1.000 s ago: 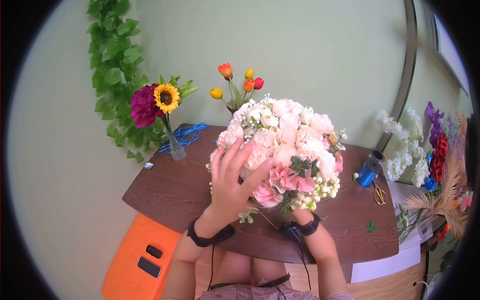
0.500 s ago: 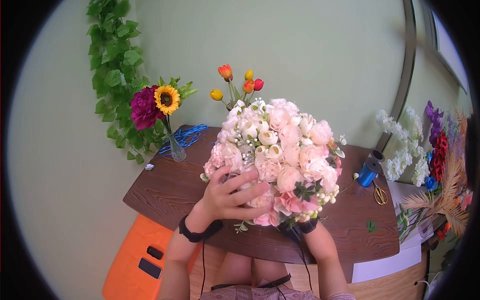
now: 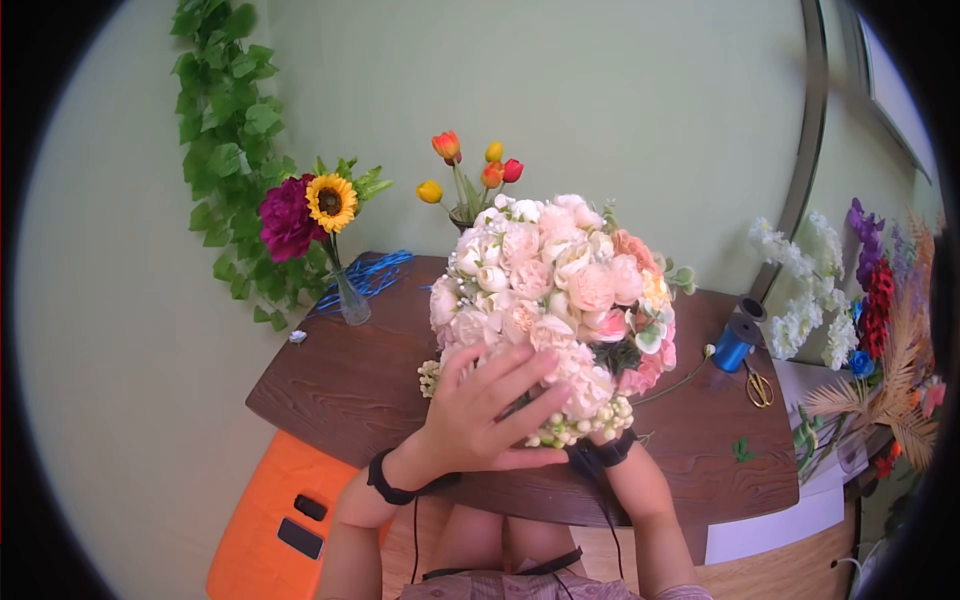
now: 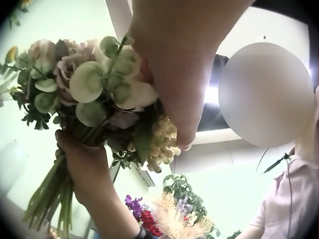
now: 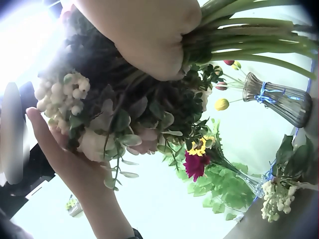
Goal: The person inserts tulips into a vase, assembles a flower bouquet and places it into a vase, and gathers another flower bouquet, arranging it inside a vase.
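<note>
A large round bouquet of cream, blush and pink artificial flowers is held above the table. My left hand rests against its near side, fingers straight and spread over the blooms. Underneath, my right hand grips the bundle of green stems, which fan out below the fist; in the head view the flowers mostly hide it. White berries hang at the bouquet's edge, close to the left hand's fingertips. Round pale-green leaves frame the outer blooms.
On the brown table stand a glass vase with a sunflower and a magenta bloom, and tulips in another vase. A blue ribbon spool, gold-handled scissors and a white-berry sprig lie around. More flowers are at right.
The bouquet has turned and tilted, showing salmon and yellowish blooms on its right. My left hand slid from the upper left face down to the near side. The right hand keeps its grip underneath.
</note>
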Tool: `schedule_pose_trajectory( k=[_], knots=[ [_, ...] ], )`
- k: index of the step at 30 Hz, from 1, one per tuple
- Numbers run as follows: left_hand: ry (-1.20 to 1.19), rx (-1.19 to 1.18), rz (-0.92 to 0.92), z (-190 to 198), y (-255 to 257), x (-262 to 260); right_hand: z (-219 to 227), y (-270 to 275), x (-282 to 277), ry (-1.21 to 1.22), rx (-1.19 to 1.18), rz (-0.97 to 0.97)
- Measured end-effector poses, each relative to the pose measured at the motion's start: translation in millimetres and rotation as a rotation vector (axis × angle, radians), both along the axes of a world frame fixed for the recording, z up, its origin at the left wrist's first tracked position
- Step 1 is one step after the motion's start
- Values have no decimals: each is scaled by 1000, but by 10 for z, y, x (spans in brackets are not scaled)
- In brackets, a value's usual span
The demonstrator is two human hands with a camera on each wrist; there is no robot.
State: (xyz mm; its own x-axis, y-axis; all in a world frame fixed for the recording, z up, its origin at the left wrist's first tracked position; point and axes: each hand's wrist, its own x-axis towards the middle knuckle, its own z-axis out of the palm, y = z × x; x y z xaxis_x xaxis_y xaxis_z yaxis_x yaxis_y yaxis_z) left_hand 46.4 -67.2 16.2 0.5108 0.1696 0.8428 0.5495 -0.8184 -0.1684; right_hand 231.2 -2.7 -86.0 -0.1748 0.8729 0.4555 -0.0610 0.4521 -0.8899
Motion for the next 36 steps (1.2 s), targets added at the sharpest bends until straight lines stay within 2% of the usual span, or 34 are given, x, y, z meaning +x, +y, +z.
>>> schedule_pose_trajectory(
  k=[6, 7, 9, 11, 13, 15, 17, 22, 27, 30, 33, 36],
  knots=[
    [151, 205, -76, -125, 70, -50, 44, 30, -54, 16, 34, -12],
    [153, 206, -77, -112, 60, -84, 8, -1, -48, 18, 39, -13],
    [96, 53, -214, -67, 12, -162, 2, -7, -42, 21, 48, -15],
    [2, 48, -235, -42, -31, -147, 2, -7, -48, 21, 56, -17],
    [-214, 54, -116, 1, -117, -35, 21, 9, -90, 19, 61, -17],
    [-174, 52, -49, 111, -153, 38, 22, 10, -71, 16, 66, -17],
    [34, 85, 102, 134, -141, 69, 27, 8, -46, 15, 72, -20],
    [-25, 96, 47, -50, -79, 8, 126, 92, -25, 23, 101, -32],
    [23, -56, -58, 205, -152, -127, 60, 53, -45, 34, 116, -35],
    [23, 6, 130, 301, -124, -130, 88, 85, -62, 29, 116, -28],
    [112, 98, 240, 419, -125, -112, 164, 148, -119, 21, 123, -19],
    [162, 86, 313, 473, -136, -106, 213, 187, -170, 16, 138, -13]
  ],
)
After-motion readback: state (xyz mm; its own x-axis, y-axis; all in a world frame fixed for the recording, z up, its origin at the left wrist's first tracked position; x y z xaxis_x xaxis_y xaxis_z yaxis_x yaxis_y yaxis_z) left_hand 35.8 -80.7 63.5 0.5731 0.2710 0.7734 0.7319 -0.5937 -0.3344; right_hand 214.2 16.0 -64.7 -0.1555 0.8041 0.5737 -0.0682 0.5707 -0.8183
